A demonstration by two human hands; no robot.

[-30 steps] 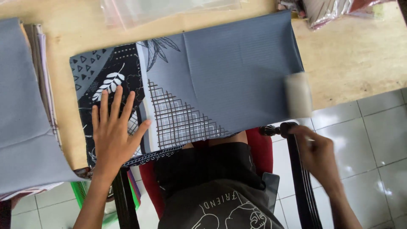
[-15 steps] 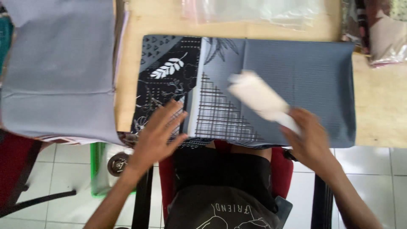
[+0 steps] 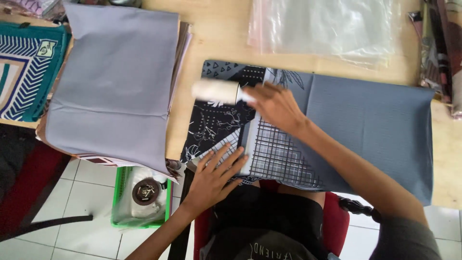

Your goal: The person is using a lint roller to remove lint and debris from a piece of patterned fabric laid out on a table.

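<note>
Landmark: wooden table point(image 3: 221, 33), seen from above; all places given from it.
Patterned cloth point(image 3: 216, 120): black-and-grey printed fabric, flat on the table at the near edge, its lower border hanging a little over that edge.
Grey cloth point(image 3: 375, 125): plain fold lying over the right part of the patterned cloth, reaching toward the table's right end.
Right hand point(image 3: 274, 103): fingers curled round the handle of a lint roller point(image 3: 216, 90); grip closed on it, arm crossing the grey cloth from the near right.
Lint roller: white drum, blurred, lying on the patterned cloth's upper left part, pointing to the table's left.
Left hand point(image 3: 216, 175): open and flat, fingers spread, pressed on the patterned cloth's lower edge at the table's near side; it holds nothing.
Stack of grey fabric point(image 3: 115, 86): on the table's left part, hanging over the near edge, apart from the patterned cloth.
Teal scarf point(image 3: 24, 72): at the table's far left, beside the stack.
Clear plastic bag point(image 3: 332, 29): on the table's far side, above the grey cloth.
Green basket point(image 3: 142, 197): on the tiled floor below the table's near edge.
</note>
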